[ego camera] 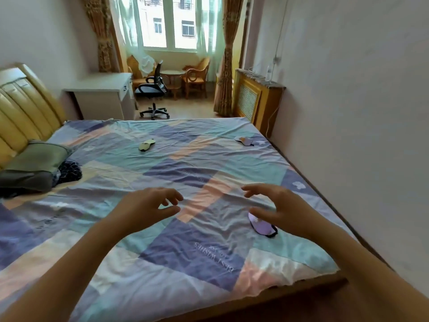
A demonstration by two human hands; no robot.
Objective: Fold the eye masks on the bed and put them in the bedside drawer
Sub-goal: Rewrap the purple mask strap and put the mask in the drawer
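- My left hand (pixel 148 206) and right hand (pixel 278 205) hover with fingers loosely spread, holding nothing.
- The lilac fabric eye mask with black edging (pixel 263 226) lies flat on the patchwork bedsheet (pixel 197 252), at my right hand's six o'clock.
- I judge pickup comes next: pinch both ends, then fold.

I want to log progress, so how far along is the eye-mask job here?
Nothing looks done: the yellow mask, the far mask and the lilac mask all lie unfolded on the bed. Nothing is in hand; the right hand hovers over the lilac mask, the left hand is empty. All folding and stowing remain.
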